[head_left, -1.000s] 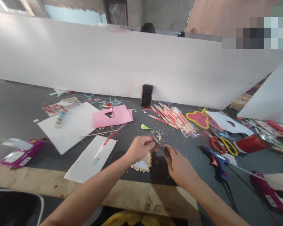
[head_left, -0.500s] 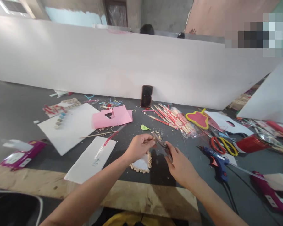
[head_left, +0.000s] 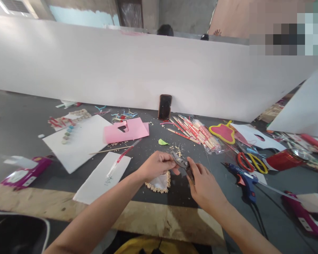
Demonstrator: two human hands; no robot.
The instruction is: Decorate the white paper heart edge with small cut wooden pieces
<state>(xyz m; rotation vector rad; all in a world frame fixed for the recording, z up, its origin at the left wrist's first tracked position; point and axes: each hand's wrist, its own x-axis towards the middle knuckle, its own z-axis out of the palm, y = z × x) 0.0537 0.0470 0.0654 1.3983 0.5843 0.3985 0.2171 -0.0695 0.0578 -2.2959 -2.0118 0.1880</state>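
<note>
My right hand [head_left: 205, 185] is wrapped round the handles of pruning shears [head_left: 182, 163], whose metal blades point up and left toward my other hand. Thumb and fingers pinched together, my left hand [head_left: 159, 165] is close beside the blades; whatever lies in the pinch is too small to make out. Below it on the dark table sits a white piece [head_left: 159, 182] edged with small pale wooden bits, its upper part hidden by my left hand. Pale cuttings [head_left: 178, 151] are scattered just beyond the blades, near a light green scrap [head_left: 163, 142].
A phone [head_left: 164, 107] leans on the white board [head_left: 137, 74] at the back. Red-and-white wrapped chopsticks [head_left: 193, 132] lie behind my hands. To the right are scissors [head_left: 251, 163], a blue glue gun [head_left: 243, 181] and a red can [head_left: 283, 159]; left, pink paper [head_left: 134, 131] and white sheets [head_left: 102, 180].
The shears have turned slightly, so their blades show more broadly. The pale stick tip seen at my left fingers earlier is no longer visible. Both hands stay in nearly the same place.
</note>
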